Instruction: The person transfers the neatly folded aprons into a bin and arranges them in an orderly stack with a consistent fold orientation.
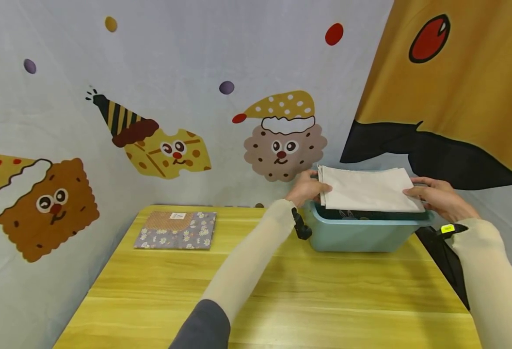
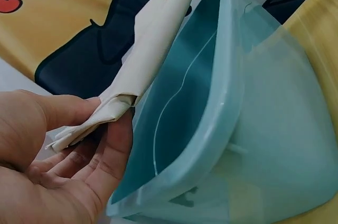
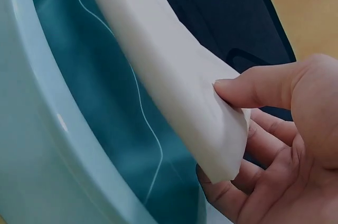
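A folded piece of cream cloth (image 1: 369,189) is held level over the mouth of a teal plastic bin (image 1: 360,235). My left hand (image 1: 306,188) pinches its left end, thumb on top and fingers beneath, as the left wrist view shows with the layered cloth (image 2: 150,49). At the other end my right hand (image 1: 441,196) grips the cloth the same way; in the right wrist view the thumb presses on the cloth's (image 3: 174,81) upper face. A thin pale line runs along the bin's inner wall (image 3: 105,76). Most of the bin's inside is hidden under the cloth.
A grey daisy-patterned cloth pouch (image 1: 175,231) with a brown flap and white label lies flat at the back left of the wooden table (image 1: 256,291). Behind the table hangs a cartoon-printed curtain (image 1: 221,43). The bin stands near the table's back right edge.
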Motion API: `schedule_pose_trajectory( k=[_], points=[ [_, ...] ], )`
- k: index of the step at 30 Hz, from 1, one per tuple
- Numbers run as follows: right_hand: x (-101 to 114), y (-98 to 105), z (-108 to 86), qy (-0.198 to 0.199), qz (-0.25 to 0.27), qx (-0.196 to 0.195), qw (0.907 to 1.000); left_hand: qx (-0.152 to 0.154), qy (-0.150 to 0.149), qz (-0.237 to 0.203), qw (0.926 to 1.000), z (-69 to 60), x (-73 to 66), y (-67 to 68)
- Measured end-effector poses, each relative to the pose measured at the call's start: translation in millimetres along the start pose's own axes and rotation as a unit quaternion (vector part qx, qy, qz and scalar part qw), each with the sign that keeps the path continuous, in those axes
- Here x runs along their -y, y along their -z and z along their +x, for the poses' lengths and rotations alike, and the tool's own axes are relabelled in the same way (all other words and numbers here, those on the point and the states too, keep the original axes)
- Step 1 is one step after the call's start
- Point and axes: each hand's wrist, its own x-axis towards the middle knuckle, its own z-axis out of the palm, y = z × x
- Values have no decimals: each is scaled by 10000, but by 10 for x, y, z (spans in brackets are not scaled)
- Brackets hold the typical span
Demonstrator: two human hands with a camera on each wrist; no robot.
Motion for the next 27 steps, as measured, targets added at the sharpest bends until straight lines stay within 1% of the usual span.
schedule_pose_trajectory(
  k=[2, 3, 4, 6, 7, 8, 9, 11, 13, 15, 16, 19, 21, 25, 27],
  points=[
    [4, 4, 4, 14, -91, -215, 9997, -203, -180, 587, 9979, 7, -32, -8],
    [5, 6, 2, 33, -165, -357, 9992, -365, -306, 1026, 9936, 9, -49, -5],
    [8, 6, -3, 40, -307, -526, 9981, -526, -431, 1499, 9864, 9, -64, 5],
    [12, 9, -23, 30, -569, -812, 9951, -842, -633, 2364, 9659, 3, -85, 38],
    [16, 9, -38, 26, -666, -910, 9936, -912, -713, 2644, 9575, -3, -86, 65],
    [21, 8, -51, -17, -761, -992, 9921, -927, -778, 2826, 9516, -8, -81, 98],
    [24, 7, -63, -23, -853, -1015, 9912, -897, -819, 2891, 9496, -14, -69, 131],
    [31, -3, -79, -7, -957, -995, 9904, -689, -897, 2743, 9550, -21, -27, 204],
    [39, -17, -88, 50, -1024, -908, 9906, -510, -988, 2682, 9569, -22, 24, 273],
    [39, -39, -92, 194, -1145, -833, 9897, -387, -1113, 2743, 9544, -21, 61, 324],
    [39, -53, -91, 252, -1193, -801, 9893, -335, -1188, 2825, 9513, -17, 76, 345],
    [54, -112, -109, 391, -1343, -708, 9876, -246, -1398, 3219, 9361, -22, 97, 390],
    [86, -167, -134, 526, -1444, -667, 9859, -205, -1544, 3493, 9240, -41, 103, 420],
    [199, -304, -211, 795, -1581, -643, 9821, -238, -1835, 3970, 8990, -91, 114, 485],
    [259, -377, -239, 920, -1623, -657, 9803, -242, -1971, 4121, 8892, -119, 121, 522]
  ],
)
